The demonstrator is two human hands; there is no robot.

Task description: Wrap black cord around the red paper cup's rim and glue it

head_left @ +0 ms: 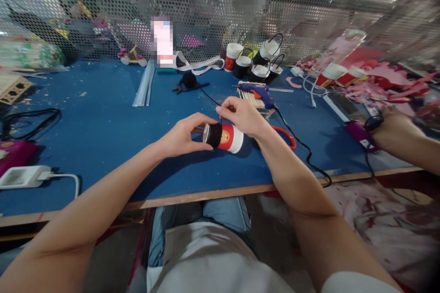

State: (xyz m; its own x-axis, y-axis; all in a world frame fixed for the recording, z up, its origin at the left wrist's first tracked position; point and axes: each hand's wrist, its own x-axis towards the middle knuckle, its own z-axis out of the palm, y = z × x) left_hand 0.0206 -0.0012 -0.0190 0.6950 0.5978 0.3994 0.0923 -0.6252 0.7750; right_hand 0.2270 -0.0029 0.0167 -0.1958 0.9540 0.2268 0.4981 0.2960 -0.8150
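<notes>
My left hand grips a red and white paper cup lying on its side, fingers and thumb closed around its left part. Black cord is wound in a band around that part, and a gold emblem shows beside it. Above the cup, my right hand pinches the loose strand of this cord. From there the strand runs back to a black ball of cord on the blue table, beside dark pliers.
A blue glue gun lies beyond my right hand, its cable trailing right. Red-handled scissors are partly under my right forearm. Several black-wrapped cups stand at the back. Another person's hand is at the right. Glue sticks lie back left.
</notes>
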